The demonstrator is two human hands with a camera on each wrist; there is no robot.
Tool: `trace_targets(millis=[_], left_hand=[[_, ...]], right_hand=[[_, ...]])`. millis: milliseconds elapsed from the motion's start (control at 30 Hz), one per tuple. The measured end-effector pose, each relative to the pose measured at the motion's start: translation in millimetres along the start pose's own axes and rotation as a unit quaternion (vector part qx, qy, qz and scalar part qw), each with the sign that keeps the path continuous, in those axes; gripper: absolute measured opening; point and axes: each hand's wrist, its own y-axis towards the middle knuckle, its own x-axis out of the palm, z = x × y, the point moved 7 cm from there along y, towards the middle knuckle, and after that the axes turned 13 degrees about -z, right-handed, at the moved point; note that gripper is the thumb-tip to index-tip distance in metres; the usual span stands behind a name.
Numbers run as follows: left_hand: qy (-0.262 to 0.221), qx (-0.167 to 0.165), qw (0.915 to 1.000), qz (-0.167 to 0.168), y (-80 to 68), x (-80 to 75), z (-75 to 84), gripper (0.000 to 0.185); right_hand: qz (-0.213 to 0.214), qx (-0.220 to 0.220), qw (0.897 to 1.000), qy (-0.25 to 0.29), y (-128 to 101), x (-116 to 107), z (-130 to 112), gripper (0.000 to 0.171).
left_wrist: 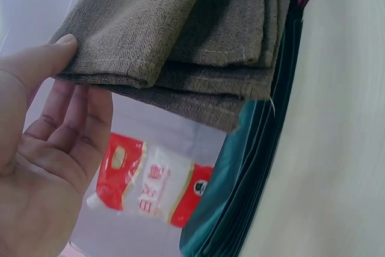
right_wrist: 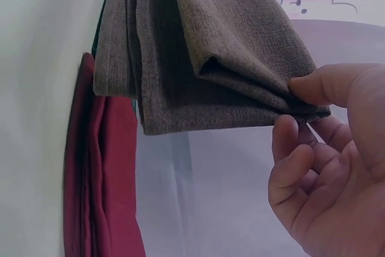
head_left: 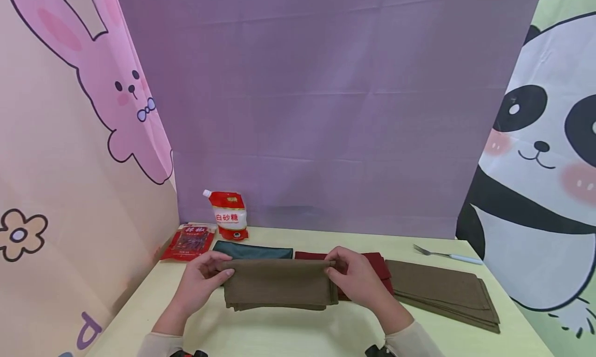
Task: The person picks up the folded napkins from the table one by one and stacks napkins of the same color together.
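A folded brown cloth (head_left: 279,284) lies on the pale yellow table (head_left: 298,331) in front of me. My left hand (head_left: 205,279) pinches the cloth's left end at the upper fold, thumb on top and fingers beneath (left_wrist: 66,58). My right hand (head_left: 354,277) pinches the right end the same way (right_wrist: 307,97). The top fold of the brown cloth (left_wrist: 168,22) is lifted off the layers below. A dark green folded cloth (head_left: 253,250) and a dark red folded cloth (head_left: 377,264) lie just behind it. The red cloth (right_wrist: 102,173) shows under the brown one (right_wrist: 204,46).
A stack of brown cloths (head_left: 442,292) lies to the right. A fork (head_left: 444,254) rests at the back right. A red-and-white sugar pouch (head_left: 229,215) stands at the back left, a red snack packet (head_left: 191,240) beside it. Printed curtains wall in the table.
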Motion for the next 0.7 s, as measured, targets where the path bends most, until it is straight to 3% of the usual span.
trace_targets(millis=[267,700], left_hand=[[-0.007,-0.005,0.9999,-0.015,10.3,15.4,5.1,0.031],[-0.006,0.045,0.9976,-0.052,26.4,37.1,25.3,0.032]], right_hand=[[0.031,0.016,0.999,-0.006,-8,-19,7,0.017],[0.052,0.015,0.998,-0.012,-23,-48,11,0.012]])
